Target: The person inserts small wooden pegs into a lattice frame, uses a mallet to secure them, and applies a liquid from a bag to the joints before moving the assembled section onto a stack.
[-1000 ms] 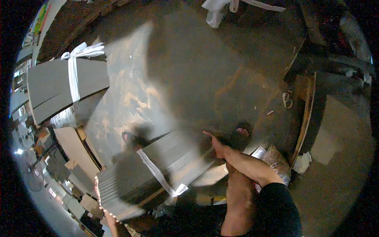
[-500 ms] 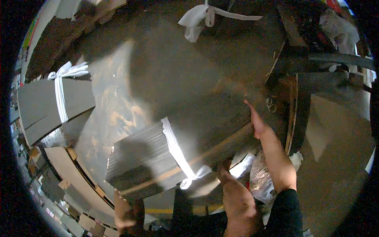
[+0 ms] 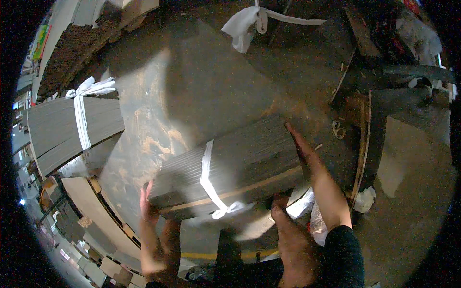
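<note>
A stack of flat grey-brown sheets (image 3: 240,158), with corrugated-looking edges, lies across in front of me between my two bare legs and the open floor. A white cloth strip (image 3: 206,175) runs round it and is knotted at the near side. At the stack's left end my left hand (image 3: 148,204) lies with its fingers stretched along the edge. My right hand (image 3: 301,144) rests flat against the right end, fingers straight and pointing away from me. Both palms face the stack from opposite ends. The underside of the stack is hidden.
Another strip-tied stack (image 3: 96,115) stands at the left, above long boards (image 3: 98,211). White cloth strips (image 3: 247,26) hang at the far side. A small ring-shaped item (image 3: 338,129) lies on the floor at right, near large panels (image 3: 389,158). A plastic bag (image 3: 318,225) sits beside my right forearm.
My left hand has moved up from the near left corner onto the stack's left end. My right hand has shifted slightly left. The stack's left end has moved to the right.
</note>
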Demonstrator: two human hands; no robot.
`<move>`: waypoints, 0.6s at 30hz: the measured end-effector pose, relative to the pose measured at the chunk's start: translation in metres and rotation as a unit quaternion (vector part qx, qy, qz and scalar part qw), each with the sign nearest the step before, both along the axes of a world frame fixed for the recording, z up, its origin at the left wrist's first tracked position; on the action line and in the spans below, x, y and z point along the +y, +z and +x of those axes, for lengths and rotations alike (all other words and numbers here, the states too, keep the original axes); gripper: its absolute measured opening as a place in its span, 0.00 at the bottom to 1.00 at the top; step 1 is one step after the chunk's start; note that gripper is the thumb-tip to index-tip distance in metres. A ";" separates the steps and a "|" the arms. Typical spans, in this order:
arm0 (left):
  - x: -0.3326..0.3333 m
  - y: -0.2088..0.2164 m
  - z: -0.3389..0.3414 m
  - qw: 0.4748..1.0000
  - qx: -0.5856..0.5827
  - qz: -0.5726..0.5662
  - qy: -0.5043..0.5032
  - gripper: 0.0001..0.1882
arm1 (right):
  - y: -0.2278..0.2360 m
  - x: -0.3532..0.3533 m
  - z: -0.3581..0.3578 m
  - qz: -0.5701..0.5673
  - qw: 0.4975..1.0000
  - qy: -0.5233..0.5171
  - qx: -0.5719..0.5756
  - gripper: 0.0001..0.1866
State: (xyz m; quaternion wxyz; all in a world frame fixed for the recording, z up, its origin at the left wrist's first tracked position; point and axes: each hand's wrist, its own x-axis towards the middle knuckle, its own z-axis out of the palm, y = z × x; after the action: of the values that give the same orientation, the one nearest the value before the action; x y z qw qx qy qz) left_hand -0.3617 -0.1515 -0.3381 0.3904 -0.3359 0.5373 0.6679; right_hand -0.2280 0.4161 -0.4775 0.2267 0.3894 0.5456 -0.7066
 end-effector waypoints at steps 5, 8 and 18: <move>0.013 -0.007 -0.006 0.995 0.032 -0.068 -0.065 0.38 | -0.025 -0.004 0.012 -0.098 0.969 -0.184 -0.135 0.45; 0.004 -0.018 -0.004 0.998 0.046 0.006 -0.036 0.38 | -0.026 0.001 0.019 -0.175 0.947 -0.253 -0.095 0.44; 0.048 0.011 0.020 0.997 0.064 -0.029 0.024 0.33 | 0.098 0.015 0.017 -0.101 0.967 -0.219 -0.086 0.41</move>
State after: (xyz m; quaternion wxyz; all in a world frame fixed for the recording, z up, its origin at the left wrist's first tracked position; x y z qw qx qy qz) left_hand -0.3413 -0.1037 -0.3276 0.3291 -0.3164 0.5719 0.6815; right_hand -0.2110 0.4314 -0.3790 0.1505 0.5337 0.3512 -0.7544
